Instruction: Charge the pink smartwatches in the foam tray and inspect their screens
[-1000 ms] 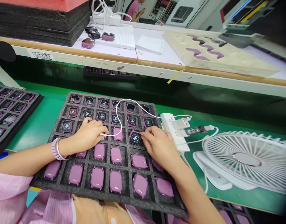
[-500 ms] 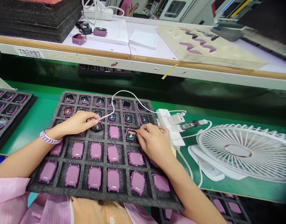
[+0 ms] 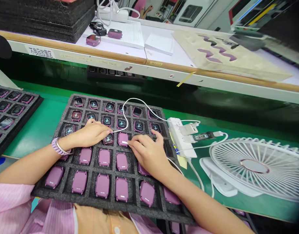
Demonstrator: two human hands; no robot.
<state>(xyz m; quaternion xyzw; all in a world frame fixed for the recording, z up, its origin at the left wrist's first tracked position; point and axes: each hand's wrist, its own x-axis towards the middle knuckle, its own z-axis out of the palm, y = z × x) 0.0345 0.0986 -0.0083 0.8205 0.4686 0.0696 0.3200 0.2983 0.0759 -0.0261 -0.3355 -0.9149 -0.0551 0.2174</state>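
Note:
A black foam tray of purple watches lies in front of me. My left hand pinches the end of a white cable at the top edge of a face-up watch with a lit screen. My right hand has its fingers closed on a small white connector, which rests against a face-down purple watch in the neighbouring compartment. The compartment to the right is hidden behind my right hand. Face-up watches fill the far rows; face-down ones fill the near rows.
A white power strip with plugs stands right of the tray, beside a white fan. Another watch tray lies at left. Above runs a shelf bearing papers, loose watches, stacked foam and a cream moulded tray.
My right hand has moved left, from a face-up watch with an orange band on its screen to the face-down watch, where a white connector now shows. My left hand stays at its watch.

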